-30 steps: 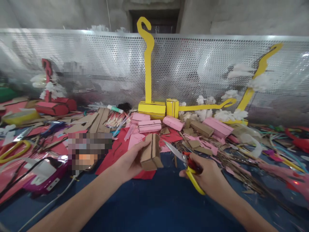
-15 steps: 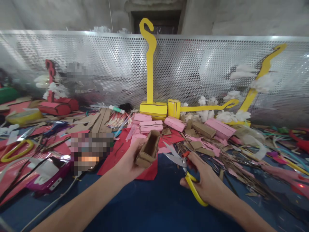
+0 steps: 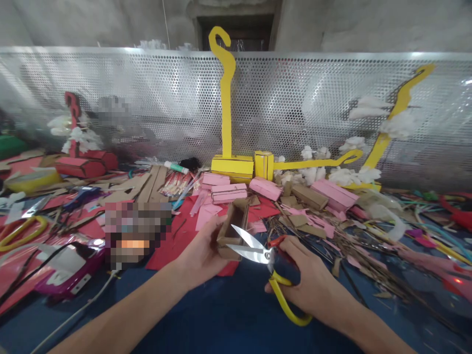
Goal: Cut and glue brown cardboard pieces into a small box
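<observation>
A small open cardboard box (image 3: 236, 216), brown and unpainted, is held in my left hand (image 3: 204, 250) with its hollow side up. My right hand (image 3: 304, 270) grips scissors (image 3: 285, 302) with yellow and red-orange handles. Their blades are spread apart and point left, overlapping the box's near right edge in view; whether they touch it I cannot tell. Behind the box lie pink-covered blocks (image 3: 229, 193), and a sheet of red paper (image 3: 171, 246) is spread beneath my left hand.
Yellow hook-topped stands (image 3: 227, 113) rise before a perforated metal panel (image 3: 155, 113). Twigs and scraps (image 3: 361, 250) litter the right side. On the left are a purple device (image 3: 70, 275) with cables, yellow-handled scissors (image 3: 39, 231) and cardboard strips (image 3: 147, 184).
The scissors have moved left toward the cardboard box, and their blades now cross in front of its edge. The box has turned slightly and stands more upright in my left hand.
</observation>
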The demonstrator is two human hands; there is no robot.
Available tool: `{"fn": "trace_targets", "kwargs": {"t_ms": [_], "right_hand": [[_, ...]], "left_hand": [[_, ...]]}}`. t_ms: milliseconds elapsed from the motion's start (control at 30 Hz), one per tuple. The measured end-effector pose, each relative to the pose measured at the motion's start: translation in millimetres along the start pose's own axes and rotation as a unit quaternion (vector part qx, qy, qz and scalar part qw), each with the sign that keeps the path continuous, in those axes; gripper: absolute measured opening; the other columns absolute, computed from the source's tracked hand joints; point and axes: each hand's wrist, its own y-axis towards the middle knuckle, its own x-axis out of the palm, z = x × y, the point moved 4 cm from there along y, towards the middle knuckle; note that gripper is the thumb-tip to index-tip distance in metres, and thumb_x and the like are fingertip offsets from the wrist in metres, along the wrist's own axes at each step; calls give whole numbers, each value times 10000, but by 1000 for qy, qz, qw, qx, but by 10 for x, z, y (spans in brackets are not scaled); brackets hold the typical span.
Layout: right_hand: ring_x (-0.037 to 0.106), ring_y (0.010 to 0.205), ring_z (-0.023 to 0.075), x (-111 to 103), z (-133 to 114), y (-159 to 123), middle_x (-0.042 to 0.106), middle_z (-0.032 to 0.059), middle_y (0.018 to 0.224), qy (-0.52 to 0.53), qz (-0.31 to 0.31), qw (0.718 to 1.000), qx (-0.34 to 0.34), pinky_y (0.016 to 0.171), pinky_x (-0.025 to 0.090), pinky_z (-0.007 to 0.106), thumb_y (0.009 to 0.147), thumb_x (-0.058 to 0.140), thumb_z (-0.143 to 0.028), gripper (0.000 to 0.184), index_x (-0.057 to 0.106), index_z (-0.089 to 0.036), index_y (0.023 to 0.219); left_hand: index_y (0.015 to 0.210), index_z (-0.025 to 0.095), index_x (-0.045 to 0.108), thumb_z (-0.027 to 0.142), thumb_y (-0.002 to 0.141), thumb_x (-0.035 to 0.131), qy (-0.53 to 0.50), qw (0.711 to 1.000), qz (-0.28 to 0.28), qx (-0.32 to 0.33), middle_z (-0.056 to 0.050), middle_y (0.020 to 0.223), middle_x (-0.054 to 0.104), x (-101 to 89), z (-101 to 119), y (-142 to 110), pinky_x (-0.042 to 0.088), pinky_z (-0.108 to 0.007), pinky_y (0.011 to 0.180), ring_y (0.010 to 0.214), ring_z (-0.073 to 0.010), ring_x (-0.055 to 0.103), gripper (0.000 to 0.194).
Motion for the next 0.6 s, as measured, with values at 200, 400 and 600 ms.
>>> {"fn": "trace_targets", "kwargs": {"t_ms": [200,400,600], "right_hand": [[579,677,185,13,36,-22,649,-2,799,-41,-4,999,11,602,441,288,756,776,-433,327,579,-247,939],[525,598,151,47,148,-9,624,-34,682,-46,-28,998,31,542,390,261,756,778,-505,354,545,-244,808],[412,546,116,-16,98,-14,509,-67,589,-41,-3,999,19,502,322,241,739,788,-434,351,502,-234,707]], "left_hand": [[1108,129,662,286,908,622,-8,1000,24,-8,-150,1163,727,-76,-71,47,553,-375,973,1103,-265,699,257],[1108,107,648,297,899,652,10,998,61,-15,-152,1070,738,-139,-87,74,579,-351,907,1050,-270,715,282],[1115,123,653,272,930,599,5,998,61,-26,-129,1037,746,-90,-78,60,586,-347,870,1004,-252,729,243]]}}
